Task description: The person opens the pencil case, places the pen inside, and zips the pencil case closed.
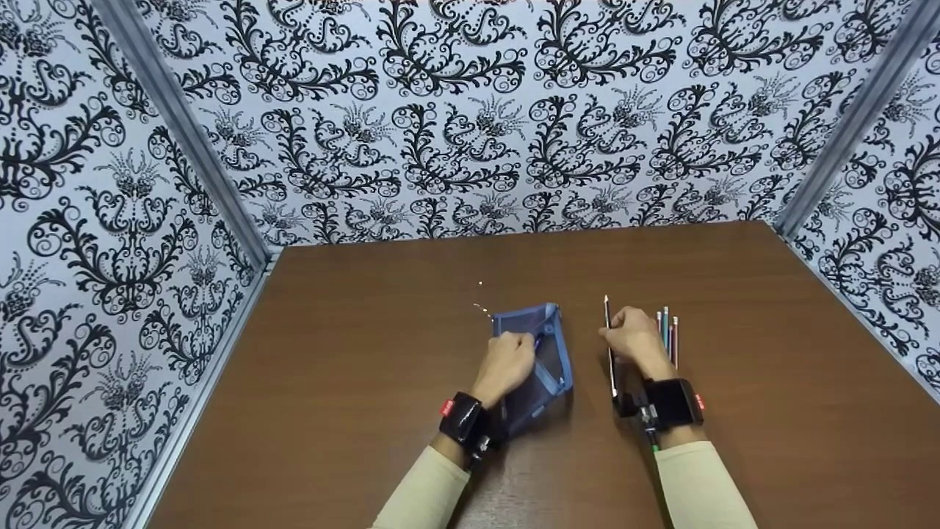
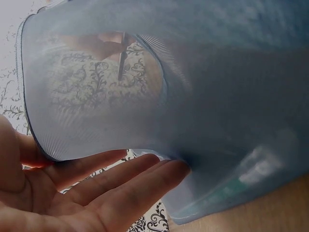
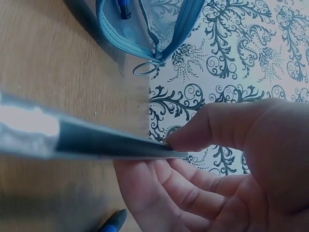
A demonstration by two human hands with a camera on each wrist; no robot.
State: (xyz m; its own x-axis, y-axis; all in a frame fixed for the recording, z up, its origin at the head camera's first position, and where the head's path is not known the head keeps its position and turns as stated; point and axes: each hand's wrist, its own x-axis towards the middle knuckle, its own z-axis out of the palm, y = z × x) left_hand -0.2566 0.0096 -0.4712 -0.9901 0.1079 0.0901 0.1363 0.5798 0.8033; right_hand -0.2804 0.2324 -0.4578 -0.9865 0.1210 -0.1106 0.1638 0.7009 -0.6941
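Observation:
My left hand grips the edge of a blue mesh zip pouch near the middle of the table. In the left wrist view the see-through pouch fills much of the picture, its edge between thumb and fingers. A blue pen shows inside the open zipper in the right wrist view. To the right of the pouch, my right hand pinches a dark pencil between thumb and fingers. Its shaft crosses the right wrist view, large and blurred.
Several pencils lie side by side just right of my right hand. A blue-and-black pen tip shows at the lower edge of the right wrist view. Patterned walls enclose the back and sides of the brown table.

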